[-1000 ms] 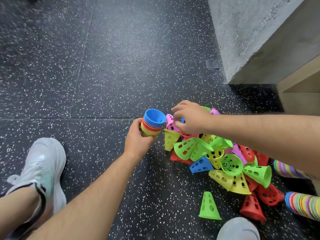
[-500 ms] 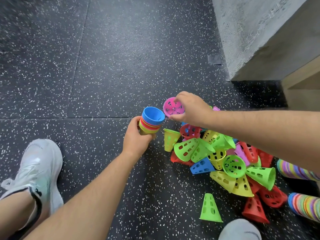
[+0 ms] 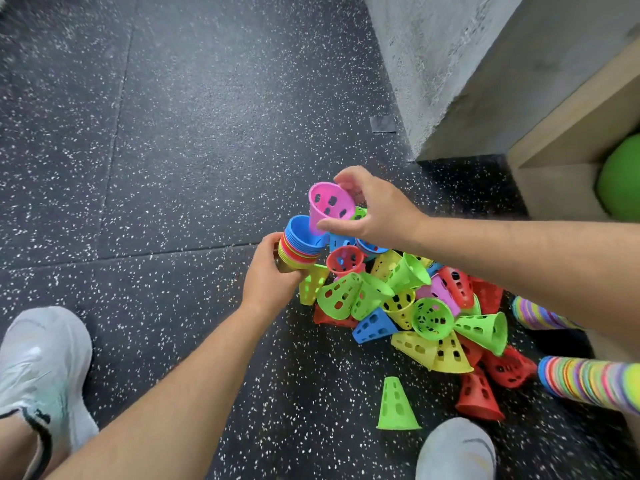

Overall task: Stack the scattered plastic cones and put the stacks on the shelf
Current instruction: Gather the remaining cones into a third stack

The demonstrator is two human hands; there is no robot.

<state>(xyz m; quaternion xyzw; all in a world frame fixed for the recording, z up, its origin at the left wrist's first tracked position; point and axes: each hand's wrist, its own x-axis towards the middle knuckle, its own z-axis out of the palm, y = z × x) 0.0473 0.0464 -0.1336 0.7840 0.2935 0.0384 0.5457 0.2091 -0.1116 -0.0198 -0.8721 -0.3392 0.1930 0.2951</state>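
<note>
My left hand (image 3: 270,275) grips a short stack of nested cones (image 3: 300,242), blue on top over red and yellow ones, held mouth up. My right hand (image 3: 377,206) pinches a pink perforated cone (image 3: 329,206), its narrow end dipping into the blue top of that stack. To the right of both hands lies a heap of loose cones (image 3: 415,299) in green, yellow, red, blue and pink on the black speckled floor. A single green cone (image 3: 396,405) stands upright in front of the heap.
Two long multicoloured cone stacks (image 3: 588,379) lie at the right edge. A wooden shelf (image 3: 554,157) holding a green ball (image 3: 621,181) sits at the upper right beside a concrete wall (image 3: 433,64). My white shoes (image 3: 38,368) are at lower left and bottom centre.
My right hand lifted the pink cone out of the heap, turned it mouth up and brought it left into the top of the stack in my left hand.
</note>
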